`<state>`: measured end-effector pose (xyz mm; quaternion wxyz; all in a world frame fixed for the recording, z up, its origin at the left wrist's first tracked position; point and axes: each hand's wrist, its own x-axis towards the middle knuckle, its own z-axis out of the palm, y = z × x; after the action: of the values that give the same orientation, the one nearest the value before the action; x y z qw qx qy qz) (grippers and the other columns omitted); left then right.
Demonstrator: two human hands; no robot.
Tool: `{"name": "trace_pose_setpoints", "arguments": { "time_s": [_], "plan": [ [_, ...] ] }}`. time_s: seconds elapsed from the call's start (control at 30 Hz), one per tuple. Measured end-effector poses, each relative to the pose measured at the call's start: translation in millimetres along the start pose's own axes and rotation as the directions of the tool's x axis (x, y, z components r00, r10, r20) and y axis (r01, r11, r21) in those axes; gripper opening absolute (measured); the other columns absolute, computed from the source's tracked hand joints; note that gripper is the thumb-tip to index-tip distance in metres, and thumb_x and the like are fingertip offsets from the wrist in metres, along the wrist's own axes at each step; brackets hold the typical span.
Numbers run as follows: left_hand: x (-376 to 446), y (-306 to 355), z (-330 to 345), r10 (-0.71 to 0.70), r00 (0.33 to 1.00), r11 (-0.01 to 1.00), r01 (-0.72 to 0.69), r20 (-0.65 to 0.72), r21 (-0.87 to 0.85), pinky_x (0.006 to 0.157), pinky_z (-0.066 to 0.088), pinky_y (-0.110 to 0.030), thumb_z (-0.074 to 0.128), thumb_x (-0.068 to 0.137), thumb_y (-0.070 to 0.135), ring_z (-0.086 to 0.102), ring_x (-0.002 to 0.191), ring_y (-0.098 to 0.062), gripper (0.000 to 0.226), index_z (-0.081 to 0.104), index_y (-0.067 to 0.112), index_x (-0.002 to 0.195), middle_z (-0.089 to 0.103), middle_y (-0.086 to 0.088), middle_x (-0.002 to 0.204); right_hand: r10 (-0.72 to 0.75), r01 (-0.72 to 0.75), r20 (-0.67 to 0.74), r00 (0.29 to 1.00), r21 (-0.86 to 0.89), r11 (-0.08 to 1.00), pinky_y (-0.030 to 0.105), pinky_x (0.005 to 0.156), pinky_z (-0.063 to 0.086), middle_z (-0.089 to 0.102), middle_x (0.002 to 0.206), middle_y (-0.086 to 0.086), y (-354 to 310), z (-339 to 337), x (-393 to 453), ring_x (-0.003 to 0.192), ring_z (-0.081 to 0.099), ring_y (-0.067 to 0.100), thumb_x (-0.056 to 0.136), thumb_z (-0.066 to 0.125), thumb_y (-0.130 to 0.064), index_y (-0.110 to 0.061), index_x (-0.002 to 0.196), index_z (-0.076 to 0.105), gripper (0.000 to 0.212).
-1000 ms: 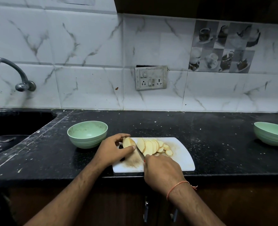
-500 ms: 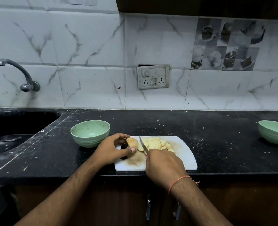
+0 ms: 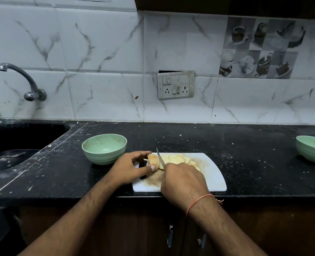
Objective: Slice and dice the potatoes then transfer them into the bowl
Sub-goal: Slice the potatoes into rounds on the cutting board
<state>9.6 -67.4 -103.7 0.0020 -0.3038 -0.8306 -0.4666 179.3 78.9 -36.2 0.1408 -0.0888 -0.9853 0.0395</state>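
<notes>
Head view, looking down at a dark speckled worktop along a white marble-tiled wall.

A white cutting board is lying at the near edge of the worktop, at about 6 o'clock from the centre of the view. The left hand is reaching in from 7 o'clock and pinching the uncut end of a potato between its thumb and curled fingers, steadying it on the left part of the board. The right hand is coming in from 5 o'clock with its fingers curled tightly round the handle of a knife; the handle itself is hidden inside the fist. The blade is pointing toward 12 o'clock, tilted slightly left, and standing against the cut face of the potato. An orange thread is circling the right wrist.

At 3 o'clock from the blade, a row of pale potato slices is lying overlapped across the middle of the board.

A light green bowl is sitting on the worktop at 10 o'clock from the board, near the left hand but apart from it. A second green bowl is sitting well apart at the 3 o'clock edge of the view, partly cut off.

A sink is lying at 9 o'clock with a metal tap curving above it. A switch and socket plate is hanging on the wall at 12 o'clock.
</notes>
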Motion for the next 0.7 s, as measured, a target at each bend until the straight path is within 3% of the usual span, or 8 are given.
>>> {"name": "trace_pose_setpoints", "arguments": {
  "time_s": [0.17, 0.3, 0.43, 0.57, 0.7],
  "plan": [
    [-0.9, 0.7, -0.8, -0.003, 1.0, 1.0, 0.003, -0.002, -0.028, 0.114, 0.049, -0.031, 0.087, 0.067, 0.057, 0.065, 0.119, 0.008, 0.074, 0.071, 0.034, 0.136, 0.074, 0.026, 0.124, 0.008, -0.007, 0.051, 0.999, -0.024, 1.0, 0.033, 0.073, 0.039, 0.068, 0.111, 0.006, -8.7, 0.0, 14.8, 0.099, 0.061, 0.029, 0.098, 0.047, -0.022, -0.018, 0.113, 0.065, 0.024],
    [-1.1, -0.3, 1.1, 0.006, 1.0, 1.0, -0.007, -0.022, -0.023, 0.112, 0.051, -0.033, 0.082, 0.063, 0.067, 0.066, 0.118, 0.008, 0.08, 0.071, 0.033, 0.135, 0.075, 0.025, 0.122, 0.002, 0.0, 0.071, 0.997, -0.037, 0.999, 0.033, 0.075, 0.039, 0.067, 0.116, 0.008, -14.9, 3.8, 23.5, 0.11, 0.062, 0.029, 0.099, 0.047, -0.021, -0.016, 0.12, 0.063, 0.027],
    [-1.7, -0.1, 2.2, 0.003, 0.999, 1.0, -0.004, -0.046, -0.014, 0.111, 0.05, -0.027, 0.08, 0.063, 0.067, 0.065, 0.115, 0.012, 0.079, 0.072, 0.033, 0.134, 0.075, 0.027, 0.118, -0.024, 0.027, 0.073, 0.997, -0.046, 0.999, 0.033, 0.072, 0.039, 0.069, 0.111, 0.007, -11.6, 5.5, 10.8, 0.105, 0.064, 0.03, 0.097, 0.048, -0.018, -0.017, 0.119, 0.063, 0.027],
    [-2.0, -0.1, -0.4, 0.006, 1.0, 1.0, -0.006, -0.018, -0.017, 0.113, 0.049, -0.028, 0.085, 0.072, 0.054, 0.064, 0.118, 0.012, 0.069, 0.071, 0.032, 0.135, 0.073, 0.027, 0.123, -0.035, 0.038, 0.082, 0.996, -0.028, 0.999, 0.033, 0.071, 0.039, 0.068, 0.109, 0.007, -7.5, 2.8, 0.4, 0.103, 0.064, 0.03, 0.095, 0.048, -0.017, -0.019, 0.116, 0.063, 0.026],
    [-2.7, 1.2, -1.2, -0.002, 1.0, 1.0, 0.002, -0.015, -0.008, 0.113, 0.048, -0.027, 0.082, 0.066, 0.063, 0.063, 0.118, 0.013, 0.076, 0.071, 0.033, 0.136, 0.073, 0.026, 0.124, -0.018, 0.02, 0.082, 0.997, -0.033, 0.999, 0.031, 0.074, 0.039, 0.067, 0.113, 0.007, -15.3, 3.3, 12.6, 0.108, 0.063, 0.03, 0.096, 0.049, -0.018, -0.017, 0.119, 0.063, 0.027]
  ]
}}
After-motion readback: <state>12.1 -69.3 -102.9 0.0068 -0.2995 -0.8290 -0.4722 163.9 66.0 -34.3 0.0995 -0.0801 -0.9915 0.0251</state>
